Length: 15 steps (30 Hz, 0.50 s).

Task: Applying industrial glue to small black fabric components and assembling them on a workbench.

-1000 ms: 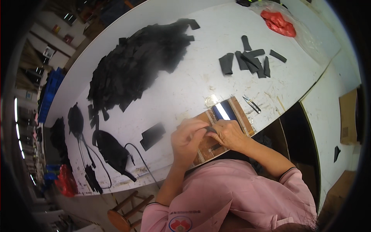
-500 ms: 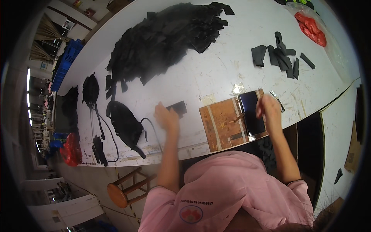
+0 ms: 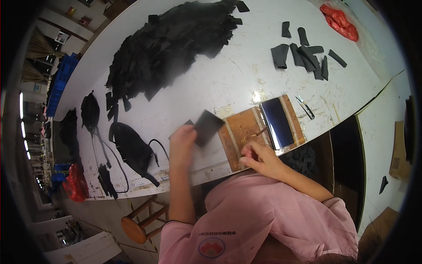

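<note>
My left hand [image 3: 182,137], a little blurred, is closed on the near-left edge of a flat black fabric piece [image 3: 208,127] beside the wooden board [image 3: 239,123]. A second dark edge shows by my fingers; I cannot tell whether it is a separate piece. My right hand [image 3: 261,159] is over the front of the board, fingers half curled, with a gap between thumb and fingers and nothing seen in it. A dark-screened phone [image 3: 276,123] lies on the board's right part. Just left of it lies a thin brown stick [image 3: 262,131].
Thread snips [image 3: 304,107] lie right of the board. A large heap of black fabric pieces [image 3: 167,48] covers the far left; several dark folded pieces [image 3: 307,59] lie far right, near a red bag [image 3: 338,22]. Black strapped items [image 3: 132,143] lie left. A wooden stool [image 3: 134,229] stands below.
My left hand has lifted a black piece and tilted it toward the board. My right hand has come left from beyond the phone. Another dark piece now lies among those at the far right.
</note>
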Available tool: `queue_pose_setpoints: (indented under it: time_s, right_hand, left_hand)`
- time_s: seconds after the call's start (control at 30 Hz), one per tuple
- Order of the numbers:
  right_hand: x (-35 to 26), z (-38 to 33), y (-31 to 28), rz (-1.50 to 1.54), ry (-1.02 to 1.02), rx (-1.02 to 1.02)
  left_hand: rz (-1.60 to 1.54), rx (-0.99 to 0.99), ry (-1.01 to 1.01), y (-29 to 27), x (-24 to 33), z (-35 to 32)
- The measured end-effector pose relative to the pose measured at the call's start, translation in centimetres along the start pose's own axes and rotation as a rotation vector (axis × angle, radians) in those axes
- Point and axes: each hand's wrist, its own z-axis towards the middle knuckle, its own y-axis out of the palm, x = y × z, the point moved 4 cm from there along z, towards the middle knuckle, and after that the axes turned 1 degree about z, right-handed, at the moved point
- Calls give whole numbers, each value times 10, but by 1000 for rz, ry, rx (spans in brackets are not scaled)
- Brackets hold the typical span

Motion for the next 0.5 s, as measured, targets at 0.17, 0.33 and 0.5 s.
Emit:
queue_pose_setpoints:
  time_s: [0.17,0.33,0.5]
  right_hand:
    - [-25,3,6,-11,-94,29]
    - [-6,-1,-3,-4,-201,353]
    - [-5,-8,-12,-341,-350,494]
  left_hand:
    - [-242,-253,-203,65,-15,-44]
    - [-176,-198,-167,89,-42,-52]
    - [23,12,77,96,-27,-59]
